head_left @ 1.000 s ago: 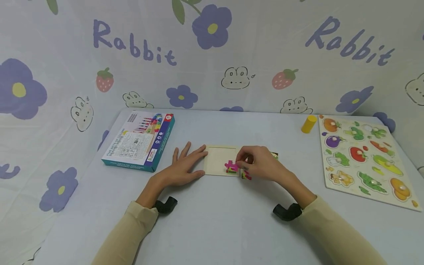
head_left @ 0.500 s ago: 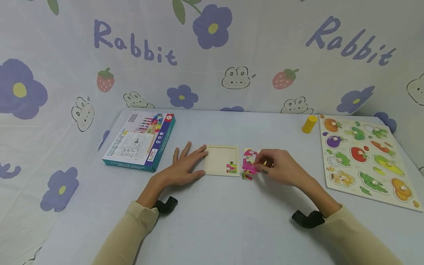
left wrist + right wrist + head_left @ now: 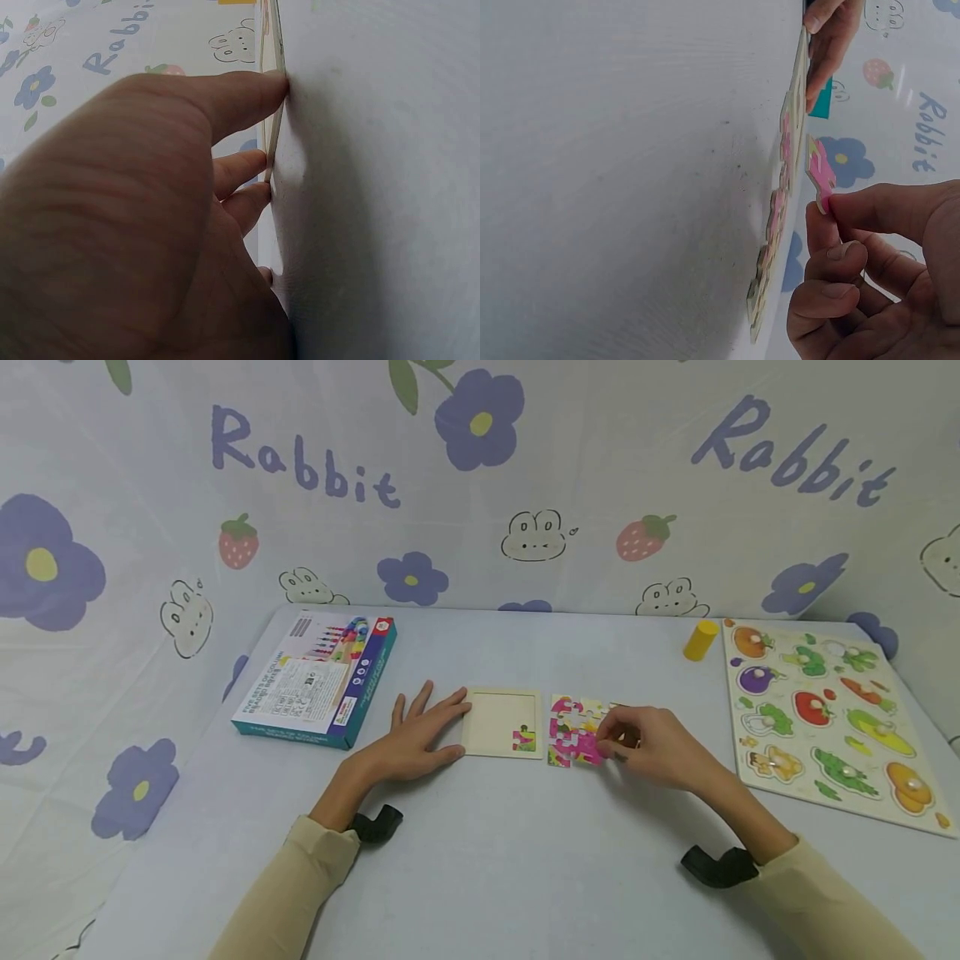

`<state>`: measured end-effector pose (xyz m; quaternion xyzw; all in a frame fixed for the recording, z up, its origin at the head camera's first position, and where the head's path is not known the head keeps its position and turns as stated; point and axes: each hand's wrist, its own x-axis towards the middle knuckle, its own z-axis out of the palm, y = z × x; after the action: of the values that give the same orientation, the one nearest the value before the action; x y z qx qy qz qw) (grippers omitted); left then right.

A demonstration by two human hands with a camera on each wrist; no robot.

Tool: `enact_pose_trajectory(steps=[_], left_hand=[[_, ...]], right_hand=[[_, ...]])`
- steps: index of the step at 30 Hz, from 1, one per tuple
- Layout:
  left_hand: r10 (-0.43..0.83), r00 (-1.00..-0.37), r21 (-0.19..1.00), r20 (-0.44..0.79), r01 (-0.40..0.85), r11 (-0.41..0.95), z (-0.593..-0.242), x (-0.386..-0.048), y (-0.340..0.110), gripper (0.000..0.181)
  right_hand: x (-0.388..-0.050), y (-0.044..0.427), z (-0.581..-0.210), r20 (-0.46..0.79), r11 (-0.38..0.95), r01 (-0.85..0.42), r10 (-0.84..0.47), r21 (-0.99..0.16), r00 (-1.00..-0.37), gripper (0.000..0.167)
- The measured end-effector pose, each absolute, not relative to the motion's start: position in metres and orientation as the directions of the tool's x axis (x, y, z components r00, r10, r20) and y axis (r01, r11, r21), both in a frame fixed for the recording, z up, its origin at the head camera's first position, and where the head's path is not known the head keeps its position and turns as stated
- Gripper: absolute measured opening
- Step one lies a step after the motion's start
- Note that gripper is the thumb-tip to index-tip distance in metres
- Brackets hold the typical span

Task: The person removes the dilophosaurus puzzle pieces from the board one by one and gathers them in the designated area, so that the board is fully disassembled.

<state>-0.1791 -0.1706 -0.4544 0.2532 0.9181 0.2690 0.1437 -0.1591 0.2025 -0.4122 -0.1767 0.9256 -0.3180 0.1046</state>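
Observation:
In the head view a shallow wooden puzzle tray lies on the table. One green and pink puzzle piece sits in its lower right corner. My left hand touches the tray's left edge with spread, fairly straight fingers. To the right of the tray lie several loose puzzle pieces, close together. Over their right side, my right hand pinches a pink puzzle piece between thumb and forefinger, raised off the table in the right wrist view. That hand hides some loose pieces behind it.
At the left lies a boxed set with a teal side. A yellow cylinder stands at the back right, beside a large vegetable peg board. A patterned cloth hangs behind the table.
My right hand has moved right, from above the tray to the right side of the loose pieces, with a pink piece pinched. More loose pieces now show. The left hand stays put.

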Motion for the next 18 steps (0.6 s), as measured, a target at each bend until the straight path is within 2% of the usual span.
enact_pose_trajectory(steps=[18], left_hand=[[0.540, -0.831, 0.560, -0.133, 0.387, 0.732, -0.4536, -0.1796, -0.1702, 0.071]], right_hand=[[-0.1590, 0.2068, -0.4206, -0.099, 0.738, -0.281, -0.424, -0.613, -0.900, 0.005]])
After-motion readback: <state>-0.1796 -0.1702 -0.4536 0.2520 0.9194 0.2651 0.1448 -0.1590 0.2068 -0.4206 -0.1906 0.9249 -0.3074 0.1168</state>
